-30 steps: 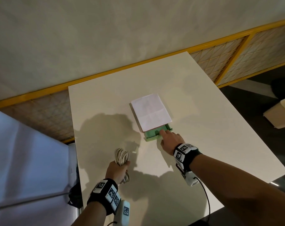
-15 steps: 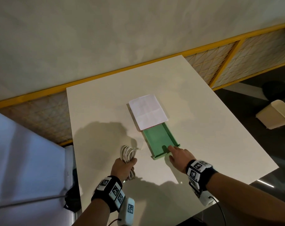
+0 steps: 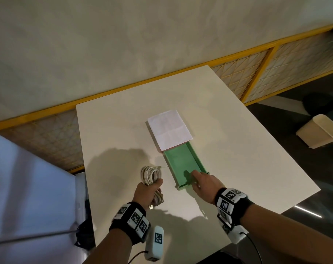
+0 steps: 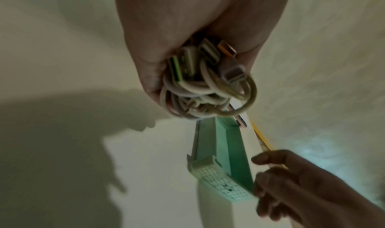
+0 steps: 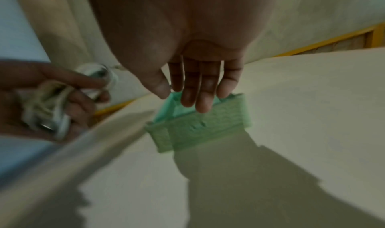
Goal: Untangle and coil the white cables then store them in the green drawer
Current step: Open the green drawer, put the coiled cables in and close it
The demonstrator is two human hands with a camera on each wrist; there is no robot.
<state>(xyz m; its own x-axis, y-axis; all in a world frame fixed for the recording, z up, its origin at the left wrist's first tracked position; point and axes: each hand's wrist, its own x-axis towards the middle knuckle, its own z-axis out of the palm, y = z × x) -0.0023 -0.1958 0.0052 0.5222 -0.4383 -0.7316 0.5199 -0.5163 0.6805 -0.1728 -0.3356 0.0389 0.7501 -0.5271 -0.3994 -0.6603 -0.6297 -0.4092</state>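
My left hand [image 3: 146, 193] grips a coil of white cables [image 3: 150, 174] just above the table, left of the green drawer [image 3: 180, 161]. In the left wrist view the coil [image 4: 208, 86] shows several USB plugs bunched at the palm. The drawer is pulled out toward me from under a white-topped case [image 3: 169, 129], and its inside is bare. My right hand [image 3: 199, 181] is at the drawer's front wall [image 5: 198, 129], with fairly straight fingers [image 5: 205, 100] reaching over the rim. The right wrist view is blurred.
The white table [image 3: 238, 149] has its front edge close under my wrists and its right edge near the drawer. A yellow-framed mesh railing [image 3: 257, 77] runs behind it. A beige bin [image 3: 321, 130] stands on the dark floor at right.
The drawer has slid out from nearly closed to far open, drawn by my right hand toward me. The left hand with the coil has stayed beside it.
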